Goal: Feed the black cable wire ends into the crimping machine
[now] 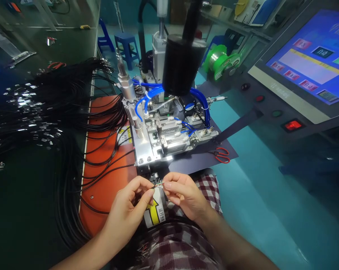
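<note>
My left hand (130, 204) is closed in a pinch between thumb and forefinger, holding a thin wire (159, 184). My right hand (187, 193) pinches the other side of this wire, where a reddish strand shows; its exact end is hidden by the fingers. Both hands are close together in front of my lap, just short of the small black fixture (154, 177) at the machine's near edge. Below the fingers lies a white label with a yellow arrow (154, 212). Ahead stands the metal machine (172, 137) with clamps and blue air tubes (155, 90).
Bundles of black cables (65, 86) with shiny ends lie to the left and across the orange surface (102, 204). Red-handled scissors (222, 155) rest on the dark plate at right. A touchscreen panel (312, 63), a green wire spool (220, 62) and blue stools (127, 47) stand beyond.
</note>
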The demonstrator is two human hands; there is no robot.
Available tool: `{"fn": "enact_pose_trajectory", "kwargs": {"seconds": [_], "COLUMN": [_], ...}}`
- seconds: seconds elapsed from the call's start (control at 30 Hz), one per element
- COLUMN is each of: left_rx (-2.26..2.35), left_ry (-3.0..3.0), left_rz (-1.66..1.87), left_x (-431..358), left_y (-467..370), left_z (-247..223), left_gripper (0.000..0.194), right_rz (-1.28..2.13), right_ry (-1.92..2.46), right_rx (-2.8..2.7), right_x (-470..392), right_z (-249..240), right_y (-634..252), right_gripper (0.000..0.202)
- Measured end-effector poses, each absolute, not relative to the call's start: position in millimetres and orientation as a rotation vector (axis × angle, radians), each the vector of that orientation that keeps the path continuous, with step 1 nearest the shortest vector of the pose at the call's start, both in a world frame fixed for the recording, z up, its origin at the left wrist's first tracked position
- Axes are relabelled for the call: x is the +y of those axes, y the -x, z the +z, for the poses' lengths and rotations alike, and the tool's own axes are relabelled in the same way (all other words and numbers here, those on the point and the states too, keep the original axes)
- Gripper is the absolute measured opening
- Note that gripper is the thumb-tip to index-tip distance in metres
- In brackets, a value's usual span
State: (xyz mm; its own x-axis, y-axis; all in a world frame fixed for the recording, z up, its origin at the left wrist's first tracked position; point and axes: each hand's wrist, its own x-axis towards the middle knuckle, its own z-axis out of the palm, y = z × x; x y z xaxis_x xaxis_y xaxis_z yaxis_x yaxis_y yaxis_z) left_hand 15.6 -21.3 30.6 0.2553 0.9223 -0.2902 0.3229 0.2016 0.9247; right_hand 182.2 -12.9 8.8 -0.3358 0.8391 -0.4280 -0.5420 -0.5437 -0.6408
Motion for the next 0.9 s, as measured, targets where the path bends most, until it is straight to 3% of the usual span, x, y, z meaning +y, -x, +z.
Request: {"fn": "enact_pose_trajectory", "kwargs": {"seconds": [0.5, 0.63, 0.9], "left_rx": [1.258, 1.214, 1.175], "left_ry": [-1.253, -1.214, -0.742], "left_rz": [0.639, 0.707, 0.69], "left_x": [-20, -16, -15], "left_y": [-16, -19, -26], "left_z": [34, 42, 43], "left_gripper": [0.013, 0.022, 0.021], "right_rz": [1.604, 1.584, 1.597], "right_ry": [1.291, 1.305, 1.315], "right_rx": [-1.001, -1.098, -1.079], "right_x": [-21, -25, -33], "right_z": [18, 18, 19], "right_y": [-178, -176, -166], "right_gripper": [0.011, 0.012, 0.014]}}
